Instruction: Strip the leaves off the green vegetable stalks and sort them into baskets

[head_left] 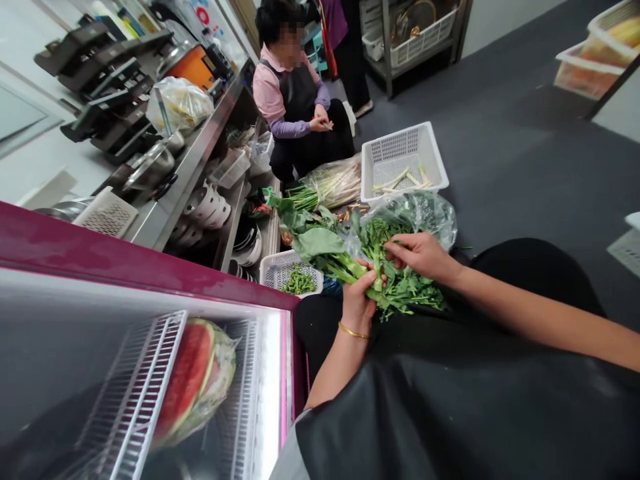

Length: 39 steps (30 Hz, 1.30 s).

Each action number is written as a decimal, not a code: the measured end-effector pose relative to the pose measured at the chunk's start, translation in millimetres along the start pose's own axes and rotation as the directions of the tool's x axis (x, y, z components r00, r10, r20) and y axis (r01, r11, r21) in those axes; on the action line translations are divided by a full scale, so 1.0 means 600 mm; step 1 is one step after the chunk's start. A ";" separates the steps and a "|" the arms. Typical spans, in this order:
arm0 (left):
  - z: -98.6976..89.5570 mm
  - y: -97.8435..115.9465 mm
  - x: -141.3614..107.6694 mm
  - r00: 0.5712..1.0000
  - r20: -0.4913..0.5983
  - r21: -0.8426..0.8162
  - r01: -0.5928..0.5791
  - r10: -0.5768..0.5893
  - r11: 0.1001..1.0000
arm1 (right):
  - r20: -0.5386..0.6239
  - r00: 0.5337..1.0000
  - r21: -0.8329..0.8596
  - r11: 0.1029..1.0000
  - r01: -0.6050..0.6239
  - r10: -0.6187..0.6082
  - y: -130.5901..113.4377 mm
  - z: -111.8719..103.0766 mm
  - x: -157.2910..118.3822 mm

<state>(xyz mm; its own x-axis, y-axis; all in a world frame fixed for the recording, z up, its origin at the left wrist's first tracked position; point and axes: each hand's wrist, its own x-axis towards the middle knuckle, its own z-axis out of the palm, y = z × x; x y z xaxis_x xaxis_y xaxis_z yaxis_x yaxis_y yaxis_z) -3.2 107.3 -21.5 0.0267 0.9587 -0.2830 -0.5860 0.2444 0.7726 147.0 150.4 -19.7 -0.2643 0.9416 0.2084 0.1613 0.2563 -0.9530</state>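
My left hand, with a gold bracelet at the wrist, is wrapped around the thick pale-green stalks of a leafy green vegetable that looks like Chinese broccoli. Large leaves spread to the left of it. At the top of one stalk, my right hand pinches the small leaves and buds between thumb and fingers. More loose greens lie over my lap, under both hands. Just behind them is a clear plastic bag. Lower left of the leaves, a small white basket contains short green pieces.
A white basket with a few pale stalks stands ahead, beside bagged scallions. A co-worker sits beyond. To my left are a steel counter and a fridge with cut watermelon.
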 end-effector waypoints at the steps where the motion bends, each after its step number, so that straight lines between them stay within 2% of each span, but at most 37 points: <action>1: 0.001 0.001 0.001 1.000 -0.015 -0.008 -0.014 0.014 1.000 | -0.009 0.991 -0.172 0.977 0.127 -0.130 -0.001 0.001 -0.012; 3: 0.001 0.004 0.003 0.999 -0.039 -0.028 -0.025 0.024 0.999 | 0.077 0.939 -0.403 0.851 0.336 -0.335 -0.007 -0.001 -0.034; 4: 0.000 0.006 0.002 0.999 -0.037 -0.037 -0.012 0.011 0.999 | 0.145 0.917 -0.442 0.805 0.396 -0.371 -0.011 -0.004 -0.042; 5: -0.001 0.009 0.001 1.000 -0.027 -0.043 0.007 -0.008 0.999 | 0.202 0.911 -0.449 0.793 0.412 -0.359 -0.014 -0.008 -0.045; 7: -0.004 0.011 -0.003 0.999 0.002 -0.040 0.039 -0.038 0.998 | 0.256 0.938 -0.399 0.858 0.324 -0.234 -0.021 -0.021 -0.037; 9: -0.004 0.009 -0.008 0.998 0.036 -0.019 0.046 -0.045 0.999 | 0.215 0.974 -0.322 0.937 0.139 -0.071 -0.027 -0.030 -0.012; 11: 0.000 0.003 -0.012 0.998 0.047 -0.001 0.038 -0.038 0.999 | 0.111 0.994 -0.316 0.948 0.040 -0.005 -0.031 -0.028 0.012; 13: 0.006 -0.002 -0.013 0.999 0.008 -0.006 0.033 -0.033 0.999 | -0.022 0.996 -0.446 0.892 0.072 -0.092 -0.034 -0.014 0.016; 14: 0.008 -0.004 -0.012 0.999 -0.034 -0.019 0.021 -0.022 1.000 | -0.051 0.985 -0.525 0.843 0.115 -0.166 -0.036 -0.005 0.009; 16: 0.008 -0.003 -0.008 0.994 -0.107 -0.053 0.003 -0.009 0.999 | 0.017 0.961 -0.592 0.772 0.231 -0.275 -0.035 0.007 -0.018; 18: 0.003 0.003 -0.005 0.994 -0.101 -0.084 0.025 -0.034 0.996 | 0.124 0.961 -0.497 0.822 0.277 -0.249 -0.031 0.005 -0.043; 19: -0.001 0.005 -0.004 0.996 -0.064 -0.098 0.052 -0.058 0.994 | 0.155 0.971 -0.399 0.888 0.228 -0.180 -0.028 -0.002 -0.049; 21: -0.008 0.008 -0.003 0.991 0.039 -0.121 0.134 -0.130 0.984 | 0.206 0.978 -0.127 0.992 0.011 0.015 -0.020 -0.019 -0.042; 23: -0.011 0.006 -0.004 0.969 0.126 -0.135 0.230 -0.214 0.964 | 0.289 0.947 0.165 0.967 -0.195 0.142 -0.014 -0.031 -0.018; 25: -0.012 0.001 -0.004 0.942 0.174 -0.125 0.309 -0.286 0.943 | 0.332 0.930 0.375 0.883 -0.282 0.156 -0.011 -0.030 0.006; 28: -0.008 -0.003 -0.005 0.951 0.161 -0.089 0.282 -0.265 0.955 | 0.247 0.950 0.469 0.835 -0.288 0.189 -0.012 -0.009 0.024; 32: 0.000 0.005 -0.009 0.999 0.037 0.010 0.034 -0.034 0.999 | 0.044 0.973 0.312 0.922 -0.228 0.226 -0.017 0.018 0.020; 35: 0.011 0.006 -0.018 0.993 -0.036 0.071 -0.106 0.109 0.992 | -0.049 0.970 0.296 0.931 -0.212 0.237 -0.024 0.030 0.015; 37: 0.018 0.003 -0.024 0.992 -0.044 0.075 -0.112 0.115 0.991 | -0.129 0.975 0.231 0.962 -0.146 0.179 -0.029 0.036 0.007; 39: 0.021 0.002 -0.028 0.997 -0.028 0.046 -0.077 0.078 0.996 | -0.253 0.968 0.013 1.000 0.008 -0.005 -0.031 0.038 -0.009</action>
<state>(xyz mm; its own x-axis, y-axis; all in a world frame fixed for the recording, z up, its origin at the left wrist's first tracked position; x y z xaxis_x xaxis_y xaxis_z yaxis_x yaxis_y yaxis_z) 5.9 93.1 -8.5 -0.0420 0.9704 -0.2380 -0.5485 0.1767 0.8173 123.7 135.3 -8.1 -0.0163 0.9651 0.2615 0.1471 0.2610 -0.9541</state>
